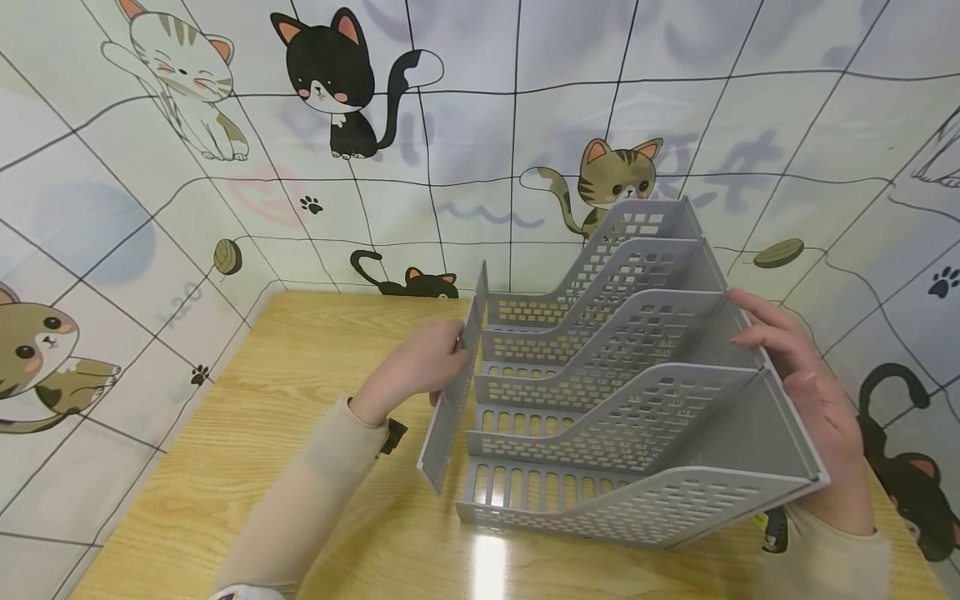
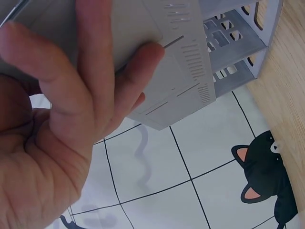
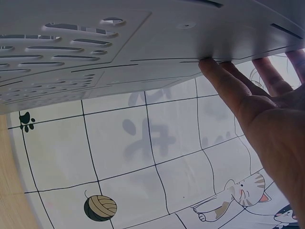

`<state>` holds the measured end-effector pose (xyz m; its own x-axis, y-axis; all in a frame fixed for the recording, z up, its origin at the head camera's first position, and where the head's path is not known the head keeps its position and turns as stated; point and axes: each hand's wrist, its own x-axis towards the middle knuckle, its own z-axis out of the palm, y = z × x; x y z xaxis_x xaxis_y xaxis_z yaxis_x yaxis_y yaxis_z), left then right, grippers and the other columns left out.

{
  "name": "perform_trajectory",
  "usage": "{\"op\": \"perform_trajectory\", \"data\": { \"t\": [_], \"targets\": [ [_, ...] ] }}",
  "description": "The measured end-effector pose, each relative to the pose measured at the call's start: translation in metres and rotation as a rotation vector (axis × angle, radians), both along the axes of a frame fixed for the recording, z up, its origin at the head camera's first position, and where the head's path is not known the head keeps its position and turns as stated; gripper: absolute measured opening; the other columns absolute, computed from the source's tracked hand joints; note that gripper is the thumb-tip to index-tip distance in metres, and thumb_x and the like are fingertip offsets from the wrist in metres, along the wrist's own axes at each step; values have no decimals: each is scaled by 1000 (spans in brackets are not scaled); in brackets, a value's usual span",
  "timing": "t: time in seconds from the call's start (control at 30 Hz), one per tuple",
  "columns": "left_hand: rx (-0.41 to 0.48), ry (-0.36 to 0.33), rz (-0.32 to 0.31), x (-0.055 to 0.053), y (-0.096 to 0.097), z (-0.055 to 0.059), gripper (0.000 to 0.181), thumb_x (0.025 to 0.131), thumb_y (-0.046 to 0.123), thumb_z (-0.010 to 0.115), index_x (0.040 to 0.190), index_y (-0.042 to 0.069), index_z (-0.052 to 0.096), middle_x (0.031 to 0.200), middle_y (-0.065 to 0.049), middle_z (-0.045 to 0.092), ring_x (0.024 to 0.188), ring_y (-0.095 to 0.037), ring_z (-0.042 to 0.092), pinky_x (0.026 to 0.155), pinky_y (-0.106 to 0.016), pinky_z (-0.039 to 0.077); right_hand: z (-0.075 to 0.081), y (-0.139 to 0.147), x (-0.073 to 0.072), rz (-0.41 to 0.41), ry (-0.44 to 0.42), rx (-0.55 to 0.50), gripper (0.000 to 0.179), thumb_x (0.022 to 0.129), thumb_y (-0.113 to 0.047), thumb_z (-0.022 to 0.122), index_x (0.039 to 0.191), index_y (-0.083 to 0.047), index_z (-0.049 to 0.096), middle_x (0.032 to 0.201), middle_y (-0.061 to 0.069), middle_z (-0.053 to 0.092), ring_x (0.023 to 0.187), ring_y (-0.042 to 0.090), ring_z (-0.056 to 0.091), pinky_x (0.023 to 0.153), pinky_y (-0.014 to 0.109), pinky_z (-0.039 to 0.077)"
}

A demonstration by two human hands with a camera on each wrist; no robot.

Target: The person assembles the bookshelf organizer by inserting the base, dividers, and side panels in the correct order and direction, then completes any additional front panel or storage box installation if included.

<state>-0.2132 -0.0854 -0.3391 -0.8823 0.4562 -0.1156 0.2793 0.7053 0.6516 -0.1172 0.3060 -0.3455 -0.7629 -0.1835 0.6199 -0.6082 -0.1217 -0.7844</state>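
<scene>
A grey plastic file rack with several perforated dividers stands on the table, its low ends facing left. Next to those ends, my left hand grips a long, narrow grey panel, which leans and looks slightly apart from the dividers. In the left wrist view, fingers of the left hand lie across the slotted face of the panel; the thumb's contact is hidden. Against the tall back of the rack, my right hand rests with fingers extended. The right wrist view shows its fingertips touching the rack's back.
The wooden table extends left and in front of the rack. Behind it rises a wall covering with cat drawings and grid lines, close to the rack's far side. Small black devices sit at both wrists.
</scene>
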Motion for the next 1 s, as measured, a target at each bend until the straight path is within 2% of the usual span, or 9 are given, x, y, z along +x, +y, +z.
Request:
{"op": "perform_trajectory", "data": {
  "t": [0.4,0.57,0.87,1.0],
  "targets": [
    [-7,-13,8,5,1,-10,12,102,4,47,97,-1,57,70,-12,63,37,-17,59,40,-31,51,-1,-1,-1,0,-4,10,42,112,-22,35,134,7,55,166,17,25,155,30,17,123,34,8],
    [3,0,32,7,3,-13,11,103,4,47,99,-1,57,68,-11,62,36,-17,59,40,-31,51,-1,-1,0,-5,-11,12,41,112,-21,36,135,8,55,166,17,25,155,30,16,123,33,9],
    [20,2,86,14,8,-20,13,103,7,47,105,-3,55,66,-11,59,37,-17,59,41,-29,51,-2,0,2,6,-18,-2,43,112,-20,34,136,10,53,167,19,23,154,30,19,121,31,18],
    [33,15,96,15,9,-19,14,103,5,46,105,-3,56,66,-11,59,36,-17,58,40,-30,51,-2,0,3,-11,-38,-20,43,112,-21,36,134,10,54,167,19,24,154,31,19,123,33,15]
  ]
}}
